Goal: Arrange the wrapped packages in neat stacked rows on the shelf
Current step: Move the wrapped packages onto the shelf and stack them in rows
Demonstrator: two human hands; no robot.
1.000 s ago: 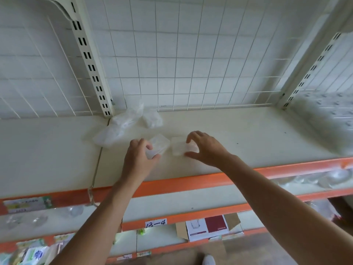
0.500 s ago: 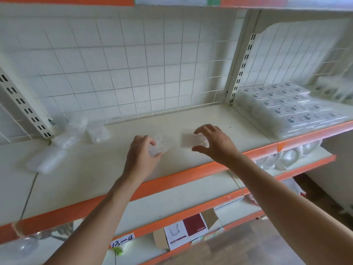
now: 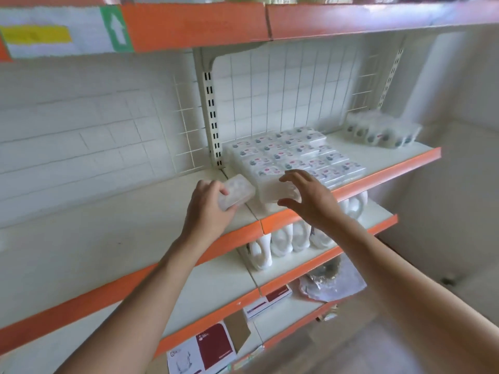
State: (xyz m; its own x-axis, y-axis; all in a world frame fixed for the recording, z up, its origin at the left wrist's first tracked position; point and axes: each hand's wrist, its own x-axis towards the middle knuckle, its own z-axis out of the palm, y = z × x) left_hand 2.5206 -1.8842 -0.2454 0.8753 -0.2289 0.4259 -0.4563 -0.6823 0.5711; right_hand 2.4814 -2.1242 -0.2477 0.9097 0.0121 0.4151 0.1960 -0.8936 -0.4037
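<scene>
My left hand grips a clear-wrapped white package just above the cream shelf. My right hand holds a second wrapped package, thumb below and fingers over its top, at the front left corner of a stacked block of labelled packages. That block stands in neat rows on the shelf, right of the slotted upright. Both held packages are blurred.
A separate bundle of packages lies at the shelf's far right. An orange-edged shelf hangs overhead. White looped items stand on the shelf below, with a red-and-white box and a crumpled bag lower down.
The view swung right, and both hands carried their packages along the shelf from its bare middle section to the stacked block. The loose bags at the back left have left the view.
</scene>
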